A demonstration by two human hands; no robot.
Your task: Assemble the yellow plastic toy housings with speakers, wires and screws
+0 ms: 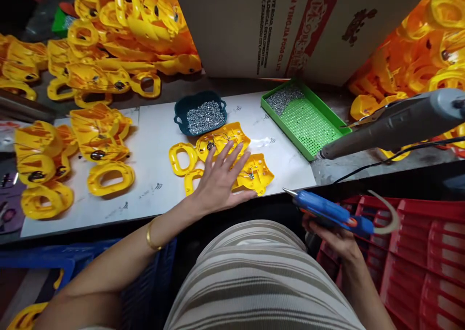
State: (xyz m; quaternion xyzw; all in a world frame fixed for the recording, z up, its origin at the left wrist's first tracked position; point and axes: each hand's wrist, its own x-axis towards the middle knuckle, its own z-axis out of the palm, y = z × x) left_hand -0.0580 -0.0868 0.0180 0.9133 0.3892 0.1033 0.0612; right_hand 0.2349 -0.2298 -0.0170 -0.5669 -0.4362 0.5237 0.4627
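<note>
Our left hand (218,184) lies flat, its fingers (229,151) spread and gripping nothing, pressed on top of two yellow shells (256,175) that sit side by side, touching, on the white sheet (152,126) covering the desk. Each of the two shells has a loop handle pointing left. One gold bangle (152,237) circles that wrist.

Our right hand (336,240) is off the near edge of the desk, well right of the shells, with its fingers (317,227) wrapped tight around one blue glue gun (332,213). The nozzle points left toward the shells without touching them.

Just beyond the shells stands one dark bowl (179,111) of screws. To its right lies one green tray (312,126) with screws heaped in its far corner: two screw holders in all. One grey driver (392,124) hangs over the tray's right end.

Loose yellow parts (98,141) lie in a group at the left of the sheet, stacked too closely for us to count. More are heaped at far left (123,24) and far right (425,44). One cardboard box (290,24) stands between those two heaps. Red crates (417,252) sit near right and one blue crate (72,257) near left.
</note>
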